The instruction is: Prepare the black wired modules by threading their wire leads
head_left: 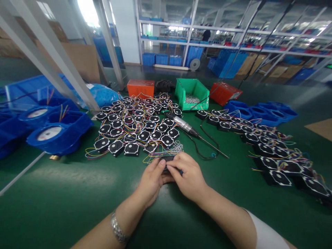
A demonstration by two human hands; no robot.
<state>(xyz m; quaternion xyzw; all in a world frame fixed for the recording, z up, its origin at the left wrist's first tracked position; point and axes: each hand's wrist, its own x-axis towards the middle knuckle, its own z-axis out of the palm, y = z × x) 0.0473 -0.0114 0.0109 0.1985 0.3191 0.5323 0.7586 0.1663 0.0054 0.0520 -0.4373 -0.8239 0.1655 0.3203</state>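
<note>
A factory assembly workshop, by the look of it. A green bench [64, 207] spans the frame, bearing rows of near-identical black wired units [131, 149], a power screwdriver [183, 125] at centre and, above it, a green bin [179, 95] of small metal parts [191, 100]. Blue housings [61, 138] crowd the left edge. Along the top, metal racks [166, 23] hold blue crates [162, 59]; cardboard boxes [250, 65] stand at upper right.

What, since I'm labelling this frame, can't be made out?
Held part: head view, mostly hidden by left hand and right hand.
Dials: head view, markings blurred.
Pieces in green bin: head view, too small to tell apart.
Leftmost blue housing: head view, cut off by left edge.
</note>
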